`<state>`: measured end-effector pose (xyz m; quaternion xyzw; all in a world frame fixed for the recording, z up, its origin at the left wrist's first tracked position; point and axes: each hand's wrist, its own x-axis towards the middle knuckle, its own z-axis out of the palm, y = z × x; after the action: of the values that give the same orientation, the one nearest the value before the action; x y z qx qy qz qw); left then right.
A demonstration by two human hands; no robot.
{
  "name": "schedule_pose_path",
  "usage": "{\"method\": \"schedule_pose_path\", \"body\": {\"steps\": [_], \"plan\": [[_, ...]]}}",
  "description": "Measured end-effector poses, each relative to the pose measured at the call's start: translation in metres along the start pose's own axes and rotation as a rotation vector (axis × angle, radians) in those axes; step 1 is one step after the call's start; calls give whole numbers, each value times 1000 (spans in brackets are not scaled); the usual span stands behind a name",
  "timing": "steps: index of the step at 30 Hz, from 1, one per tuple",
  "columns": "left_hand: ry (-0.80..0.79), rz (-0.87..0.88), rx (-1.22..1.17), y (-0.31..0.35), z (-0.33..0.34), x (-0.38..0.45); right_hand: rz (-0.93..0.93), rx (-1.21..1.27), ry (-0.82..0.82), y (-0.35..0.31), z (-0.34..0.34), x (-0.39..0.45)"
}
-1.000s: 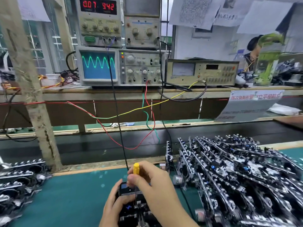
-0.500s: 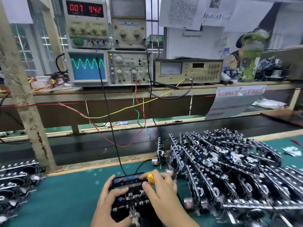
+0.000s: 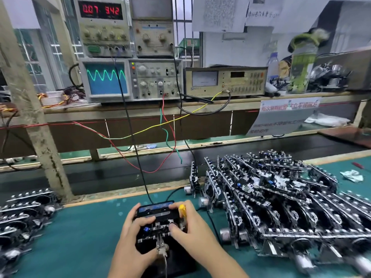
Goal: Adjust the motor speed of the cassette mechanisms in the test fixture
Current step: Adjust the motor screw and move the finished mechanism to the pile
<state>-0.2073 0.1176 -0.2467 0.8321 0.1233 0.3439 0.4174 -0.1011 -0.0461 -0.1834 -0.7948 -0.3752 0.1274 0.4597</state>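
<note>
Two hands | left hand (image 3: 132, 231) grips mechanism (image 3: 158, 219) | right hand (image 3: 192, 227) pinches screwdriver (image 3: 182, 210)

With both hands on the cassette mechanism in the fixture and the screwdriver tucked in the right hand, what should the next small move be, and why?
Probably swing the yellow-handled screwdriver tip down to the mechanism. The right hand holds it sideways while both hands, the left hand too, press the unit, and the oscilloscope shows a wave to tune against.

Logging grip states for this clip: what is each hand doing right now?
Left hand: fingers curled round the cassette mechanism, thumb on top.
Right hand: holds the yellow-handled screwdriver and rests on the mechanism.
</note>
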Motion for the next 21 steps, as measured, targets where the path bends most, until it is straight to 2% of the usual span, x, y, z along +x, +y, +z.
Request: {"method": "schedule_pose_path", "body": {"steps": [18, 21], "plan": [[-13, -56, 5, 4, -5, 0, -2, 17, -17, 6, 0, 0], [-70, -42, 32, 7, -11, 0, -14, 5, -10, 9, 1, 0]]}}
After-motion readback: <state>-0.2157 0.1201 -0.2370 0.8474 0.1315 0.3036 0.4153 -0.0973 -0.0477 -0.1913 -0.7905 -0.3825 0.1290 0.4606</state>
